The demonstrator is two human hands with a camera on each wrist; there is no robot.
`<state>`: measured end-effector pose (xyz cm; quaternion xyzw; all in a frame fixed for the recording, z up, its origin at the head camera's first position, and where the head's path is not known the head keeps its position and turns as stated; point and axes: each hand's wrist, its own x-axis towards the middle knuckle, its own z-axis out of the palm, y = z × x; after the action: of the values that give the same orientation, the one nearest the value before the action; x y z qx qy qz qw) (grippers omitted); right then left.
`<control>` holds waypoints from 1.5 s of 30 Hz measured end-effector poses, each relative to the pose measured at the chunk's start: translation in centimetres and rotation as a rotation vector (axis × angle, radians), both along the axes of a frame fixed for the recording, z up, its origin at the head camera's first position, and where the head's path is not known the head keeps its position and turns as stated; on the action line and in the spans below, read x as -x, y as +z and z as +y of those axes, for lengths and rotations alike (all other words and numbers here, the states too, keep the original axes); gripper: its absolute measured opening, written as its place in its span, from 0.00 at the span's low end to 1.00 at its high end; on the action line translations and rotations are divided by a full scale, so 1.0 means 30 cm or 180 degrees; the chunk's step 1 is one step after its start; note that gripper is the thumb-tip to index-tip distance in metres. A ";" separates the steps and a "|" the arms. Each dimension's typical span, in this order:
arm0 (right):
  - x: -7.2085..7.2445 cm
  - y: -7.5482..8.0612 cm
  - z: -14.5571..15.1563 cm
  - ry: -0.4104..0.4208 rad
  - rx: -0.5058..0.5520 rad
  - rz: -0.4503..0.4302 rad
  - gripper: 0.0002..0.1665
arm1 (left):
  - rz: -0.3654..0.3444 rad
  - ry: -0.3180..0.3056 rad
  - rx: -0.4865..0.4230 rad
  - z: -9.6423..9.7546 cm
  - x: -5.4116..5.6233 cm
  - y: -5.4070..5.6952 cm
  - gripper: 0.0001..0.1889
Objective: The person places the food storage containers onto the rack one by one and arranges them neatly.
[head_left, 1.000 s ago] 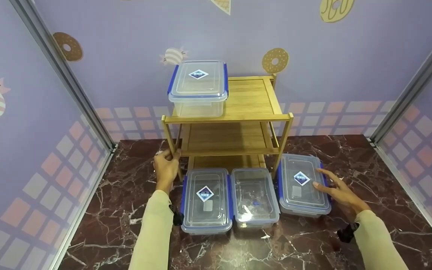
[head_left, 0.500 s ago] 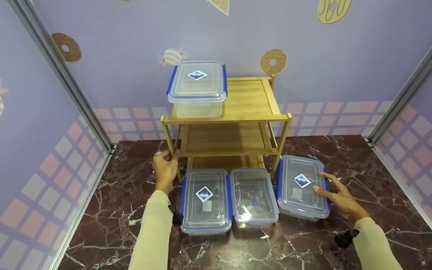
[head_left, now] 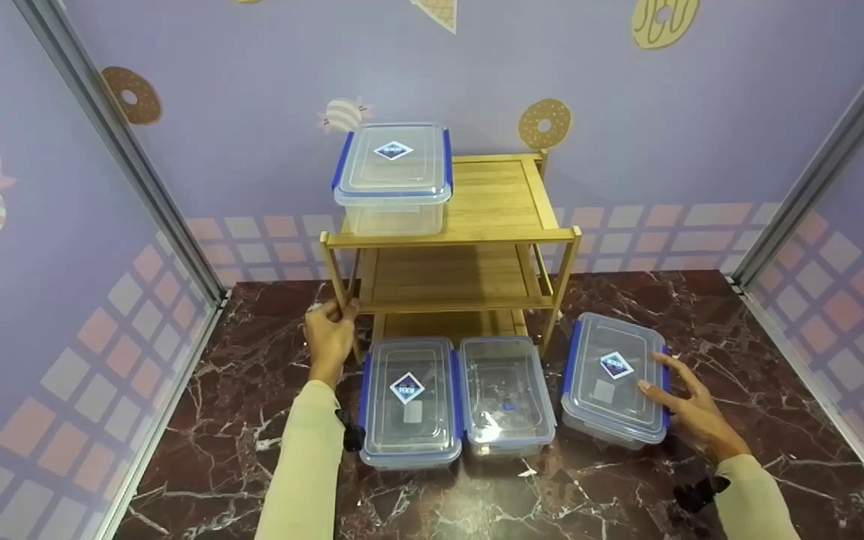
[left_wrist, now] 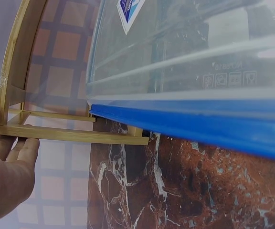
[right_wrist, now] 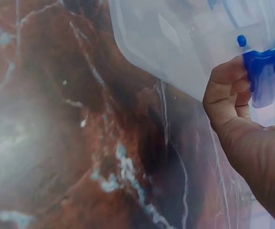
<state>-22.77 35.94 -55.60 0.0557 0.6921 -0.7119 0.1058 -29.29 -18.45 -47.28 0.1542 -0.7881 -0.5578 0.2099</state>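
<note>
A wooden three-tier rack stands against the back wall. My left hand grips its left front upright, and the left wrist view shows the fingers curled round the wooden frame. At the rack's right, a clear lidded storage box with blue side clips sits turned at an angle. My right hand holds this box by its right edge; in the right wrist view, the bent digits are at the blue clip. The box's far side and underside are mostly hidden, so contact with the floor is unclear.
Two more clear boxes lie side by side before the rack: a left box with a diamond label and a middle box without one. Another lidded box rests on the top shelf's left. Patterned walls enclose the dark marbled surface.
The right-hand box has shifted right and slightly nearer, turning a little and widening its gap from the middle box. My right hand has moved with it; the left hand keeps its grip.
</note>
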 end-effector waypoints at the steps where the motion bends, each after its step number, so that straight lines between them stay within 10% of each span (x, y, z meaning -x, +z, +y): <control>1: -0.003 0.001 0.004 -0.0011 -0.0019 0.0029 0.42 | -0.0003 0.0006 0.0023 -0.001 0.000 0.001 0.11; 45: -0.181 0.345 -0.090 0.0012 0.0823 0.1541 0.40 | -0.0028 -0.0043 -0.0133 0.001 -0.002 -0.001 0.13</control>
<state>-17.33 33.23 -45.25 -0.1314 0.6007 -0.7867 -0.0552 -29.22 -18.42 -47.30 0.1556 -0.7782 -0.5749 0.1994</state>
